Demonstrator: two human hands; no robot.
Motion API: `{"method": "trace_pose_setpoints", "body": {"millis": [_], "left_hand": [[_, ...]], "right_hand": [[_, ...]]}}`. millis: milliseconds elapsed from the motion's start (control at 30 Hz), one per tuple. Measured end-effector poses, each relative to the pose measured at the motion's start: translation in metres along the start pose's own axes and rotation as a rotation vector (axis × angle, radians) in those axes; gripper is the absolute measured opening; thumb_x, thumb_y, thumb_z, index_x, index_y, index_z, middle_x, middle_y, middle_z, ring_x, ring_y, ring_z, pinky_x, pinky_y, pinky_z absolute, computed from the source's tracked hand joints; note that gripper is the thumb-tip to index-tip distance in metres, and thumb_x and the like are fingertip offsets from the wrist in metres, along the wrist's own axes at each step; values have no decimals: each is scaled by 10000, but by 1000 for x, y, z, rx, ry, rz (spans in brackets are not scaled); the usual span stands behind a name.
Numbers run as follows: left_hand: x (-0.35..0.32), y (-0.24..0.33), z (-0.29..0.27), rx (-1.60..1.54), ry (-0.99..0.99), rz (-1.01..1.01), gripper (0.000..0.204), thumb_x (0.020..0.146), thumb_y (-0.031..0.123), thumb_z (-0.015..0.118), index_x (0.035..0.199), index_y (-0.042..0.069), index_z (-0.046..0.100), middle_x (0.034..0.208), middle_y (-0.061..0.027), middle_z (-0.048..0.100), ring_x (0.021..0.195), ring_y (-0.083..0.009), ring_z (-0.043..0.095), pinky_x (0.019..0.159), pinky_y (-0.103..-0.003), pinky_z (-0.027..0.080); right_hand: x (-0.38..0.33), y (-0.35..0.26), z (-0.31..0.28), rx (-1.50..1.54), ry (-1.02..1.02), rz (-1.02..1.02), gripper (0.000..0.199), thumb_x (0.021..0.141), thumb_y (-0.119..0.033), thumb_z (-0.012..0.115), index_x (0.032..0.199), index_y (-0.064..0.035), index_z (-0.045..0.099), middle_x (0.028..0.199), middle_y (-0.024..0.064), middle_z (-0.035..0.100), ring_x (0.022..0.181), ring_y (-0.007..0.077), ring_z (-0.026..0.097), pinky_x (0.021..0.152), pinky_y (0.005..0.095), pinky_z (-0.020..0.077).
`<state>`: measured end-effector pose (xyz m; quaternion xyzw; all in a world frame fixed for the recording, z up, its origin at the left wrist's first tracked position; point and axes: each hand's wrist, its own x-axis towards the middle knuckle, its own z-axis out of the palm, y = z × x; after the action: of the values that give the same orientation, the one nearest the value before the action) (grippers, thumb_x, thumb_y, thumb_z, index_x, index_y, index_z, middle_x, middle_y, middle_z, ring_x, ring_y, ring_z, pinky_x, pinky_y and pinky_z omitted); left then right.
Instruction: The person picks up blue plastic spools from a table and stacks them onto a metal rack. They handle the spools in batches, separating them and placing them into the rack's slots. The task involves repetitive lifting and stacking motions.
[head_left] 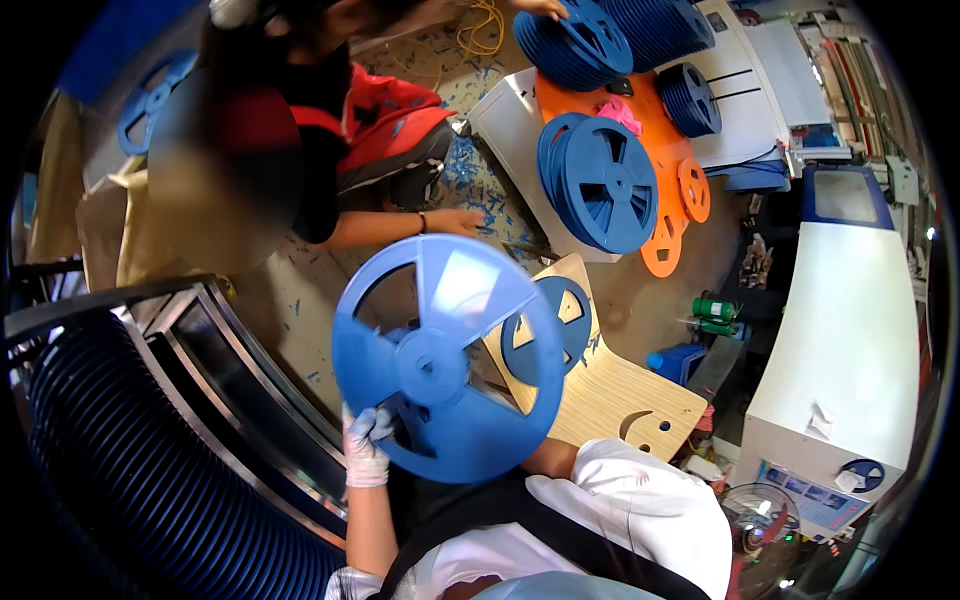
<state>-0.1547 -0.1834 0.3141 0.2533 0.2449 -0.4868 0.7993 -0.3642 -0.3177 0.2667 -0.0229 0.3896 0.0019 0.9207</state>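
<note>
A large blue plastic reel with cut-out windows is held up in front of my body. My left hand, in a pale glove, is closed round the reel's lower left rim, its fingers bent at a window. My right forearm reaches in behind the lower right of the reel, which hides that hand and its fingers. Another blue reel lies just beyond on a wooden chair, partly covered by the held one.
At left stands a rack of closely packed dark blue reels. A co-worker in a red apron crouches ahead, one arm stretched toward the scrap-strewn floor. Blue reels stand on an orange-topped table. A white machine is at right.
</note>
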Motion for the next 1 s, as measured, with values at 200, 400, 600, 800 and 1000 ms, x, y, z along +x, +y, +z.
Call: {"method": "trace_pose_setpoints", "body": {"millis": [200, 400, 600, 800, 1000], "left_hand": [[72, -43, 148, 77, -146, -56, 430, 814, 27, 674, 1198, 59, 484, 1062, -112, 562, 738, -134, 546, 604, -201, 478], [192, -81, 307, 49, -376, 32, 403, 877, -7, 589, 1258, 30, 462, 1221, -136, 530, 1086, -283, 565, 970, -381, 495], [341, -136, 394, 136, -354, 6, 463, 901, -72, 459, 1330, 78, 374, 1256, -182, 492, 1111, -363, 559, 972, -506, 485], [488, -177, 469, 190, -437, 30, 396, 928, -41, 409, 1297, 102, 399, 1171, -172, 509, 999, -382, 581, 904, -554, 490], [579, -182, 472, 396, -39, 63, 401, 862, -37, 514, 1253, 30, 459, 1233, -170, 534, 1110, -332, 538, 970, -577, 413]], "right_hand": [[-22, 3, -23, -31, 41, 45, 411, 879, -481, 562, 923, -73, 588, 734, 87, 589, 725, 234, 582, 710, 364, 493], [-5, -5, -32, 152, 7, 142, 433, 879, -503, 553, 930, -75, 581, 756, 101, 603, 740, 249, 582, 738, 378, 487], [-1, -9, -35, 82, -111, 82, 428, 892, -480, 545, 948, -56, 560, 776, 119, 628, 753, 244, 610, 751, 366, 490], [6, -7, -46, 177, -180, -6, 378, 922, -406, 526, 1003, -38, 548, 793, 126, 629, 788, 260, 613, 778, 379, 486], [14, -1, -63, 247, -222, -51, 370, 934, -400, 519, 1045, -48, 549, 837, 131, 631, 829, 259, 616, 789, 381, 489]]}}
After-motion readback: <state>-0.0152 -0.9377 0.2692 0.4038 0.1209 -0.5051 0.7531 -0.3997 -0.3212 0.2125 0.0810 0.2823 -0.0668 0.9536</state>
